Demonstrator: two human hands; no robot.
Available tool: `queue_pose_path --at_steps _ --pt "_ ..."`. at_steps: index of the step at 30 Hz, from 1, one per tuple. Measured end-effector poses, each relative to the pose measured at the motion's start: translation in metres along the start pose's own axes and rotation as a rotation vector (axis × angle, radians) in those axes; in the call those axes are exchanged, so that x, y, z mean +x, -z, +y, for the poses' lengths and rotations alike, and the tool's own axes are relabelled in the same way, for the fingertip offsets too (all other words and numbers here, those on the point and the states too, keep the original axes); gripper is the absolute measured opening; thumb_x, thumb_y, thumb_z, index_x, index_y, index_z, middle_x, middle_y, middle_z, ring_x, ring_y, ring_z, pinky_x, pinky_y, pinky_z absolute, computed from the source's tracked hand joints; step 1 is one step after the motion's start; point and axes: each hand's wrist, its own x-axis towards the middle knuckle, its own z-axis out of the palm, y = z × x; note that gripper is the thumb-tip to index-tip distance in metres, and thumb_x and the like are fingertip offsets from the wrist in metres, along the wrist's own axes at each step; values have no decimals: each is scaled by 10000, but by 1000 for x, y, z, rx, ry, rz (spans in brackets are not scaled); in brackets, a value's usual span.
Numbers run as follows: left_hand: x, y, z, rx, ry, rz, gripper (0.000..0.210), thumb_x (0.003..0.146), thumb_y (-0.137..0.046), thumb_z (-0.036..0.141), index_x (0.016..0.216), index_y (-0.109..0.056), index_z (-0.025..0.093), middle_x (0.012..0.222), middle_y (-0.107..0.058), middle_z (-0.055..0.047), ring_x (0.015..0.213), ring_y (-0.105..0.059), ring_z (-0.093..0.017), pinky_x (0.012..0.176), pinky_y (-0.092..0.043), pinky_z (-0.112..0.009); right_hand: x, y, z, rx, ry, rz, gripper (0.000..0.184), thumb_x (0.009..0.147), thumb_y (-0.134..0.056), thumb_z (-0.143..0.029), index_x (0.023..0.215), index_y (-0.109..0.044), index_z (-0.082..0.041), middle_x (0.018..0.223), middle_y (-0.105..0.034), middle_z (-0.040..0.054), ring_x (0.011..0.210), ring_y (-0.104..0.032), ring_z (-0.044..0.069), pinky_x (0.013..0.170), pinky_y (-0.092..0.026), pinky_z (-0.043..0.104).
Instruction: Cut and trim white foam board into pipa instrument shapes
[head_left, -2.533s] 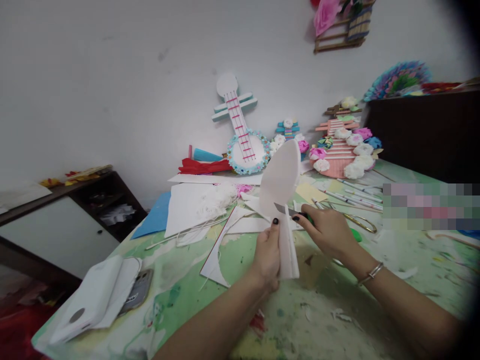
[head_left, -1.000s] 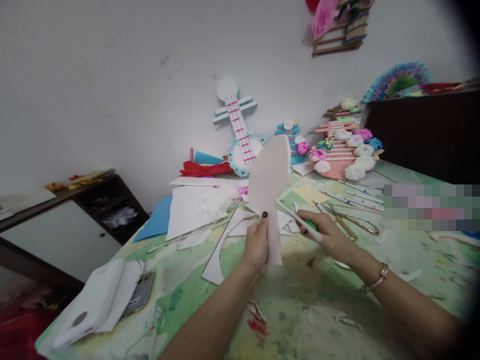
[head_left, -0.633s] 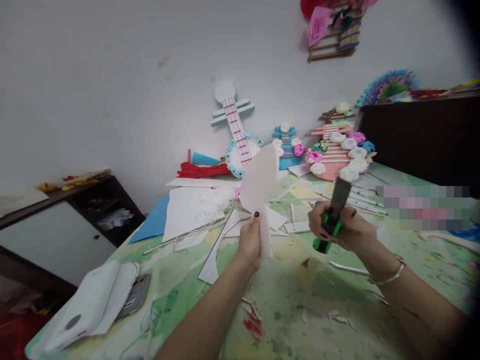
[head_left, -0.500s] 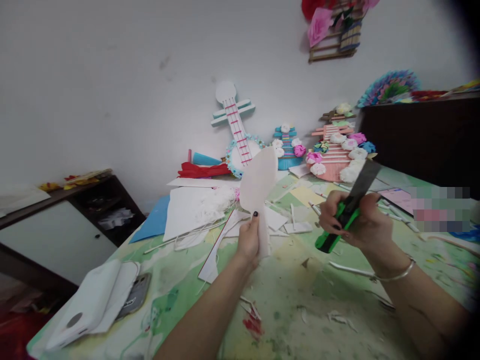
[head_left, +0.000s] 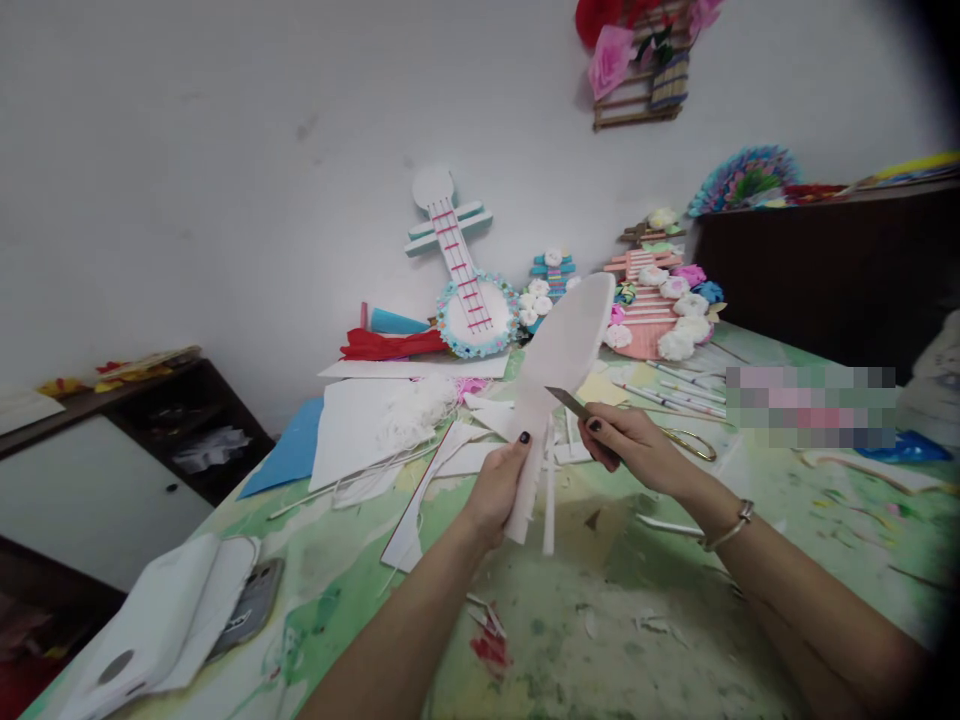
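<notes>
My left hand (head_left: 499, 485) is closed around the narrow lower part of a white paddle-shaped board cutout (head_left: 574, 330), which is held up at a tilt above the table. My right hand (head_left: 630, 445) grips a utility knife (head_left: 568, 402), its handle mostly hidden in the fingers. The blade points left, at the cutout where the rounded part narrows; whether it touches cannot be told. A thin white strip (head_left: 549, 505) hangs down beside the cutout's ragged lower edge. White board scraps (head_left: 487, 458) lie on the table behind my left hand.
The green, paint-stained table (head_left: 570, 640) carries a white sheet (head_left: 345, 430), several pens (head_left: 686, 392), gold-handled scissors (head_left: 694, 443) and a grey phone (head_left: 251, 610) beside a white device (head_left: 154, 620). Against the wall stand a blue-edged model instrument (head_left: 461, 265) and a pink flowered one (head_left: 652, 310).
My right hand has brought the knife left and turned its blade to the cutout. The cutout has tilted to the right, and a thin strip now hangs beside it. The view has shifted slightly.
</notes>
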Motion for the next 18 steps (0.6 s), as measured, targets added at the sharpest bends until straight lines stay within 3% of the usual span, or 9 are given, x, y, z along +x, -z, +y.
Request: queue_pose_path --at_steps 8,14,18 --pt "-5 -3 3 1 38 -66 391 751 -607 532 605 -501 185 399 -365 83 293 -245 -35 346 -170 -209 -1 0 5 -177 -8 -26 465 935 -350 -505 621 -477 -186 538 -495 -29 461 -453 94 492 -321 228" --pt "-4 -1 2 24 61 -79 400 746 -605 552 642 -487 185 412 -345 99 292 -253 -24 339 -212 -180 0 1 8 -291 -15 -13 453 931 -366 -496 591 -397 -199 495 -377 -55 460 -353 93 484 -239 239" --pt "-3 -1 2 59 83 -42 417 728 -607 582 675 -519 178 414 -397 87 287 -290 -30 322 -213 -174 0 1 7 -320 -10 -31 454 930 -351 -508 598 -393 -201 506 -370 -52 472 -346 98 487 -233 243"
